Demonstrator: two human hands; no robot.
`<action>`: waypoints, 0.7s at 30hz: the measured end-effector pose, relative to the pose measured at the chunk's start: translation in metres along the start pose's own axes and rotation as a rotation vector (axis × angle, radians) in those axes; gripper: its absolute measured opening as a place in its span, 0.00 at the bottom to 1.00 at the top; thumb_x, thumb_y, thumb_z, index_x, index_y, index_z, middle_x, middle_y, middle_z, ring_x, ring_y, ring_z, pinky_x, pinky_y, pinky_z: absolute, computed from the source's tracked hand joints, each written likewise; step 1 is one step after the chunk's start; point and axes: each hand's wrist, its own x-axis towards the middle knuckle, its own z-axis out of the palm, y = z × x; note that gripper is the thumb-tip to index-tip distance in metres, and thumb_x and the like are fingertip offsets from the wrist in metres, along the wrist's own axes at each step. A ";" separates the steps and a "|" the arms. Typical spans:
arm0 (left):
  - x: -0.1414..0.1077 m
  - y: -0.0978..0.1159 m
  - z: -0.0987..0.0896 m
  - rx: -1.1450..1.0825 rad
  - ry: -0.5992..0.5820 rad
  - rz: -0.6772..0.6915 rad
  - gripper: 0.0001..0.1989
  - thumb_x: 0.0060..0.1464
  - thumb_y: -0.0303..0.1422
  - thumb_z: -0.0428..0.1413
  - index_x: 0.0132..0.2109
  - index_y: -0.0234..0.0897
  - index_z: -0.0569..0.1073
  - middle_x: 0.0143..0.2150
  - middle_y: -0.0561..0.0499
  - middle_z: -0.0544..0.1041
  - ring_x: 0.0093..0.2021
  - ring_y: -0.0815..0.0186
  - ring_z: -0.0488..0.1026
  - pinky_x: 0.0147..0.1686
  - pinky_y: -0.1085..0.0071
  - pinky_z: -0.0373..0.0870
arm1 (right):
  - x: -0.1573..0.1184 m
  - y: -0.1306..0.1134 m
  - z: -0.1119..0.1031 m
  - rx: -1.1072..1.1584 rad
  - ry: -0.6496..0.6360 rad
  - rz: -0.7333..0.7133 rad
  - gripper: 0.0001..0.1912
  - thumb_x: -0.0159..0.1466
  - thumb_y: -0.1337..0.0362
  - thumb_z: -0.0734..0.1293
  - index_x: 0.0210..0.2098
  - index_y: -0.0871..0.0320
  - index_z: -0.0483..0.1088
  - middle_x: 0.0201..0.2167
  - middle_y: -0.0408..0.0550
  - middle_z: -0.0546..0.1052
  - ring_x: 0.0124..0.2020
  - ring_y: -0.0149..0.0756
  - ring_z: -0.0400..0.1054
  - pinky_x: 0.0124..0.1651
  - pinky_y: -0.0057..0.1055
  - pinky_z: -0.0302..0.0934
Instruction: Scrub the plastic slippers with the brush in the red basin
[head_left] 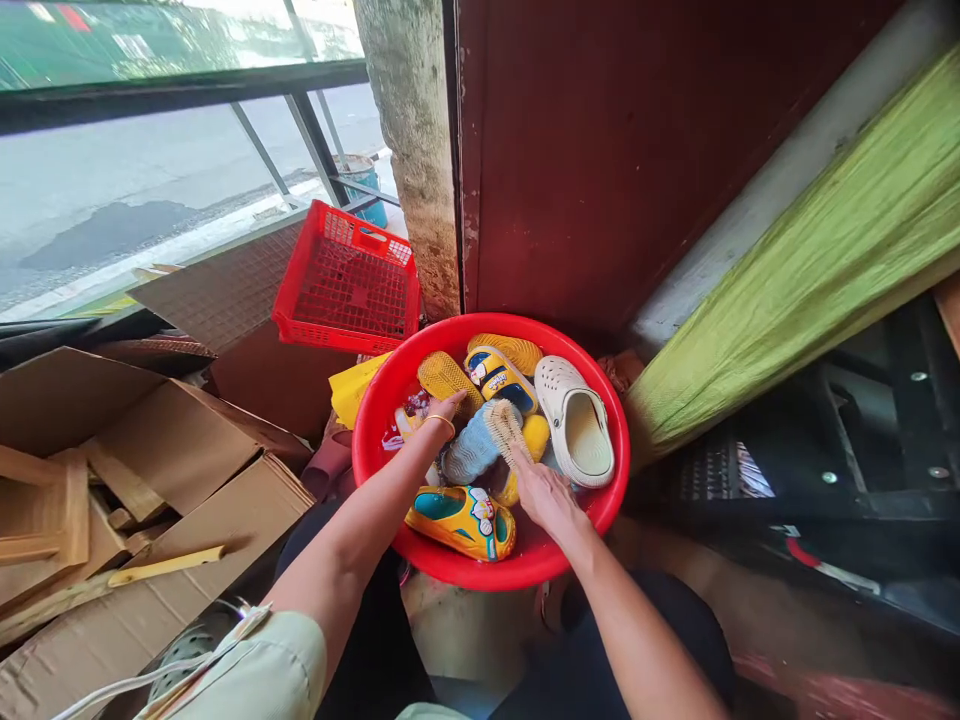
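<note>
A red basin holds water and several pieces of footwear. My left hand, with a bangle at its wrist, is closed at the edge of a yellow slipper with its textured sole up; some fingers are hidden. In my right hand is a scrub brush, its pale bristles showing, over a grey-blue slipper. Nearest me lies a yellow cartoon clog. A white clog rests at the right, and a yellow-and-navy slide sits at the back.
Behind the basin at left stands a red plastic crate. Cardboard boxes with wooden pieces are on my left. A dark red panel rises ahead, and green cloth hangs at right.
</note>
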 end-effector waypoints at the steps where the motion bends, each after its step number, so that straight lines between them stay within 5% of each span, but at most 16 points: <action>1: 0.001 -0.004 0.001 -0.012 -0.005 -0.012 0.19 0.42 0.25 0.71 0.40 0.38 0.72 0.40 0.45 0.80 0.47 0.55 0.80 0.46 0.62 0.79 | 0.001 0.002 0.001 0.006 -0.010 -0.006 0.33 0.74 0.68 0.53 0.77 0.58 0.49 0.50 0.61 0.82 0.50 0.46 0.78 0.50 0.37 0.69; 4: 0.003 -0.008 0.000 -0.036 0.018 -0.047 0.21 0.43 0.25 0.69 0.43 0.39 0.71 0.41 0.47 0.80 0.42 0.58 0.81 0.45 0.60 0.79 | 0.005 0.008 0.004 0.008 -0.050 -0.027 0.35 0.72 0.68 0.55 0.78 0.56 0.47 0.48 0.59 0.82 0.48 0.47 0.79 0.49 0.37 0.69; 7: 0.002 -0.005 -0.005 -0.078 0.007 0.059 0.25 0.43 0.24 0.65 0.49 0.41 0.70 0.43 0.49 0.80 0.42 0.61 0.80 0.46 0.60 0.78 | 0.008 0.010 0.005 -0.002 -0.070 -0.040 0.35 0.72 0.67 0.55 0.78 0.54 0.47 0.48 0.59 0.82 0.47 0.47 0.79 0.48 0.37 0.70; 14: -0.030 0.019 -0.021 0.084 -0.360 0.516 0.34 0.40 0.33 0.66 0.58 0.40 0.73 0.49 0.48 0.80 0.50 0.57 0.76 0.53 0.63 0.73 | 0.004 0.007 0.008 -0.009 -0.092 -0.036 0.37 0.71 0.67 0.56 0.78 0.55 0.46 0.49 0.60 0.82 0.48 0.48 0.79 0.49 0.38 0.70; 21: -0.092 0.059 -0.052 0.173 -0.567 0.537 0.34 0.44 0.42 0.69 0.59 0.38 0.76 0.52 0.46 0.81 0.52 0.54 0.77 0.53 0.62 0.72 | 0.005 0.012 0.000 0.128 0.066 -0.022 0.32 0.72 0.66 0.58 0.75 0.57 0.56 0.47 0.56 0.84 0.50 0.46 0.78 0.53 0.36 0.68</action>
